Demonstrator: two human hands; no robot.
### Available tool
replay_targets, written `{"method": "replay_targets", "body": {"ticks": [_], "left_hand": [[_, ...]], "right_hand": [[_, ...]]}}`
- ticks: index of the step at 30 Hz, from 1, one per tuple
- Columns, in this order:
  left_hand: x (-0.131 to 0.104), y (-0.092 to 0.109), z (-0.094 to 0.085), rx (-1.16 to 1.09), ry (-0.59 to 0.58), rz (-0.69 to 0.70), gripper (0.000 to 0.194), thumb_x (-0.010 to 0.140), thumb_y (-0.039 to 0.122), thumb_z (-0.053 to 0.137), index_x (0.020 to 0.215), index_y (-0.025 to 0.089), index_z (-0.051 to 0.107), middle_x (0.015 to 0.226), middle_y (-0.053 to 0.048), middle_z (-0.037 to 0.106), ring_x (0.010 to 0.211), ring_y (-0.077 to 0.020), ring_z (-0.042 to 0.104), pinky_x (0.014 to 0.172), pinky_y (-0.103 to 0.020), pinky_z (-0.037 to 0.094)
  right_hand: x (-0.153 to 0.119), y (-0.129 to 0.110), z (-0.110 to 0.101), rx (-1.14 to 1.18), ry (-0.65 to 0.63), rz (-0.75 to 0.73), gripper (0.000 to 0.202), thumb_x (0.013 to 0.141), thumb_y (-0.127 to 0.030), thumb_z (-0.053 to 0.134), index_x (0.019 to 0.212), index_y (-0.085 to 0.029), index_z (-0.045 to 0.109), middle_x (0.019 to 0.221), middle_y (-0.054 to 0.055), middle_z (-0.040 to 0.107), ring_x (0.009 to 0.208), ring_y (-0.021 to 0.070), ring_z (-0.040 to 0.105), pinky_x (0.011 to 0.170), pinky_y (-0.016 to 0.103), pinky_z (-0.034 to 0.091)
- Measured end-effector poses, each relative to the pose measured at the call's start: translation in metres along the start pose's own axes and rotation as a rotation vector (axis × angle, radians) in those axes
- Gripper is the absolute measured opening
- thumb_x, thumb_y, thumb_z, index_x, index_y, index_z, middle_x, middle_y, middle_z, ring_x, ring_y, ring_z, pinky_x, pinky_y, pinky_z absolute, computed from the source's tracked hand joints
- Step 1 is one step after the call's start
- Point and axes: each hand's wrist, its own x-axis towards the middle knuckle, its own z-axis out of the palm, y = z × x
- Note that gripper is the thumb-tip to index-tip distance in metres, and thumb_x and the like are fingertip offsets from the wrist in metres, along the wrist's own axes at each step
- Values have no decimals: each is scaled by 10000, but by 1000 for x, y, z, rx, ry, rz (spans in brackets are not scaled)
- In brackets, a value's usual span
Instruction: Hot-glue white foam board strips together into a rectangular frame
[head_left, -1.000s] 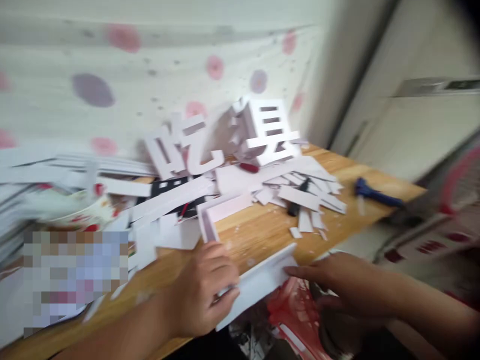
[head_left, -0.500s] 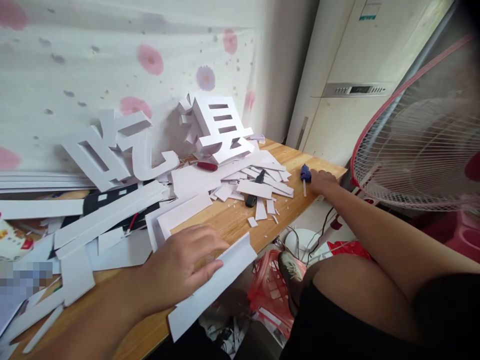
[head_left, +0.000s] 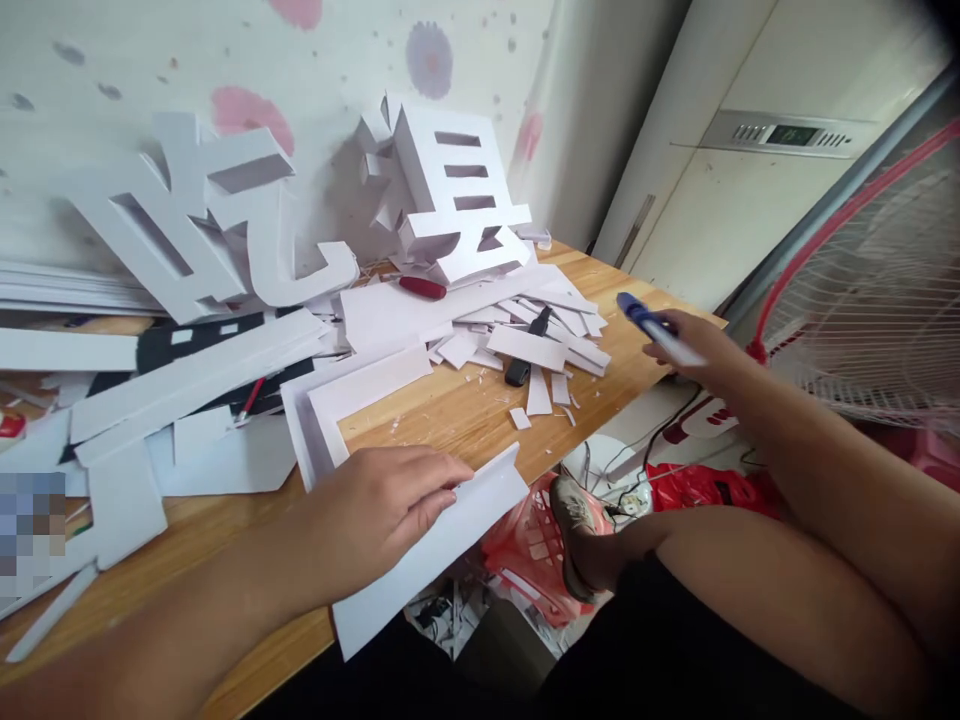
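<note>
Two hands: both mine, each busy w/ a different thing.
L hand (head_left: 382,510): I'm pressing it flat on the folded white foam-board strip (head_left: 431,555); fingers spread loose on top, not clenched, not gripping.
Strip: it's lying at the near edge of the counter (head_left: 480,410), its lower end hanging out past the edge, one side bent up along a crease.
R hand (head_left: 694,350): I'm holding the blue glue gun (head_left: 649,318) up off the counter's far right corner; fingers closed round its body, white stick poking out toward me.
Handling: I reckon the strip's v. light & stiff but dents and creases easily, surface a bit slick; best to pinch it along the folded ridge near mid-length, not at the overhanging end.
Around: white offcuts (head_left: 525,345) piled mid-counter, a black cutter (head_left: 525,360) among them, red-handled tool (head_left: 421,288) behind, big white block characters (head_left: 450,190) leaning on the wall; red basket (head_left: 529,555) below, fan (head_left: 870,290) at right.
</note>
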Motion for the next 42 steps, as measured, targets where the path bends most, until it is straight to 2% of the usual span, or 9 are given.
{"method": "replay_targets", "body": {"ticks": [3, 5, 6, 8, 10, 13, 19, 33, 42], "left_hand": [[1, -2, 0, -37, -12, -28, 220, 940, 235, 454, 1081, 248, 622, 971, 18, 704, 852, -137, 652, 744, -249, 490], [1, -4, 2, -71, -10, -43, 208, 936, 237, 469, 1073, 253, 625, 954, 25, 702, 836, -132, 650, 725, -244, 484], [2, -5, 2, -86, -8, -49, 205, 936, 236, 473, 1071, 255, 626, 945, 27, 701, 825, -129, 648, 716, -242, 481], [2, -6, 4, -109, 1, -51, 206, 936, 232, 478, 1069, 255, 633, 936, 28, 703, 812, -125, 648, 708, -241, 480], [2, -7, 6, -124, 11, -50, 210, 935, 228, 482, 1071, 255, 641, 944, 25, 705, 818, -124, 650, 718, -240, 482], [1, -7, 7, -140, 30, -62, 204, 930, 223, 494, 1052, 253, 655, 934, 26, 703, 816, -120, 647, 718, -231, 481], [1, -7, 7, -159, 7, -66, 216, 947, 247, 464, 1008, 236, 670, 848, 11, 673, 754, -119, 617, 657, -236, 449], [4, -6, 3, -199, -45, -84, 206, 939, 204, 488, 1029, 237, 670, 817, 24, 650, 774, -106, 586, 679, -219, 400], [5, -5, 3, -191, -38, -90, 192, 929, 204, 507, 1000, 235, 682, 826, 22, 676, 767, -109, 600, 676, -212, 411]], "right_hand": [[-47, -31, -20, 179, -45, -103, 358, 966, -412, 491, 1164, -121, 553, 925, 107, 625, 678, 152, 588, 581, 236, 474], [-77, -57, -32, 385, -112, -332, 363, 897, -507, 593, 1056, -180, 597, 850, 69, 630, 673, 173, 591, 580, 255, 481], [-89, -70, -36, 455, -198, -473, 337, 912, -528, 569, 1005, -206, 613, 788, 50, 615, 645, 177, 577, 563, 267, 469], [-104, -94, -39, 412, -584, -717, 246, 943, -456, 555, 883, -228, 626, 794, 35, 594, 683, 171, 579, 580, 260, 471], [-111, -111, -33, 359, -683, -783, 149, 950, -323, 561, 865, -228, 638, 864, 34, 577, 745, 156, 578, 637, 245, 474], [-112, -123, -16, 335, -679, -760, 87, 906, -191, 574, 955, -231, 634, 927, 23, 533, 741, 124, 554, 669, 224, 454], [-110, -129, 3, 300, -627, -798, 100, 942, -287, 521, 956, -217, 591, 912, 23, 490, 630, 116, 486, 577, 245, 395], [-112, -122, 11, 106, -529, -833, 63, 929, -236, 512, 894, -194, 544, 848, 7, 445, 562, 102, 418, 534, 252, 298], [-117, -128, 3, 128, -517, -881, 198, 959, -312, 460, 842, -170, 535, 844, 33, 465, 567, 115, 400, 514, 274, 291]]}}
